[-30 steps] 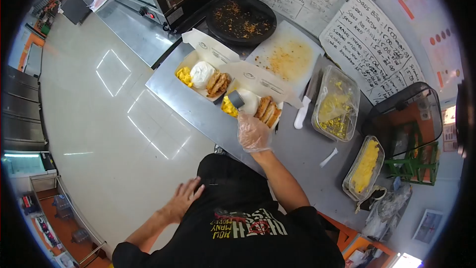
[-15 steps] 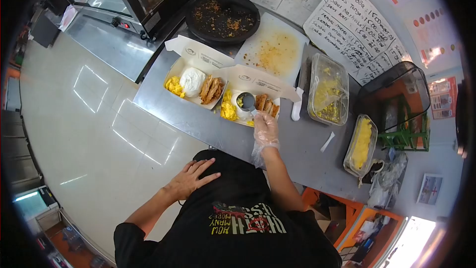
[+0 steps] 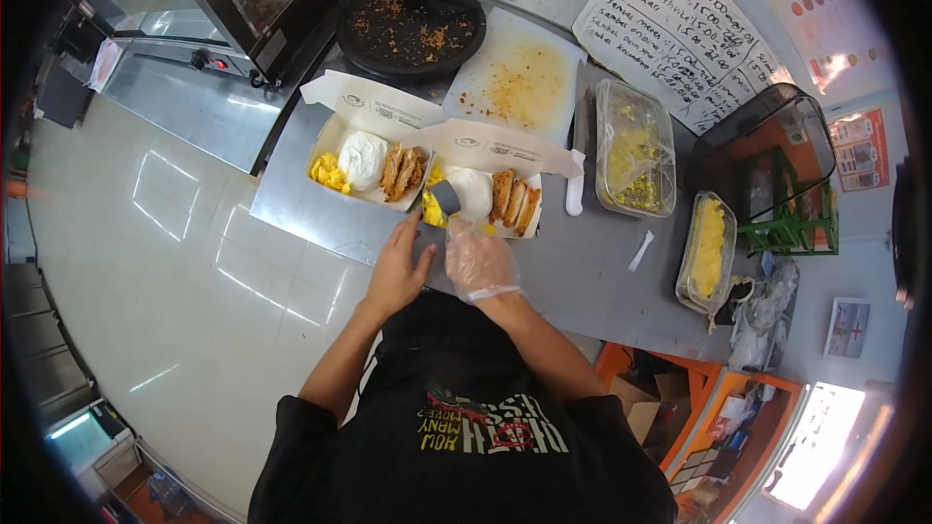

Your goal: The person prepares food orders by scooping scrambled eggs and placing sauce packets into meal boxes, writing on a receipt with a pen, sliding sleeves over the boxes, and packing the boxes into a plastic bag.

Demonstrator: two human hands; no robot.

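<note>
My right hand [image 3: 479, 260], in a clear plastic glove, is closed on a small dark scoop [image 3: 445, 198]. The scoop is tipped over the left part of the right-hand food box [image 3: 529, 231], above the yellow scrambled egg [image 3: 433, 214] and beside a mound of white rice [image 3: 475, 196]. Sliced breaded meat [image 3: 514, 200] fills that box's right side. My bare left hand [image 3: 396, 267] is open, fingers stretched toward the box's front left corner; whether they touch it I cannot tell. Another open box [image 3: 318, 149] stands alongside, holding egg, rice and sliced meat.
Behind the boxes are a black round pan [image 3: 411, 27] with crumbs and a white cutting board [image 3: 519, 73]. To the right stand a clear tub [image 3: 636, 147] with yellow bits and a container of yellow food [image 3: 706, 250]. A white utensil [image 3: 575, 184] lies nearby.
My right hand has moved left with the scoop, from over the rice to the egg side, and tipped it. My left hand has risen from my lap to the box's front edge.
</note>
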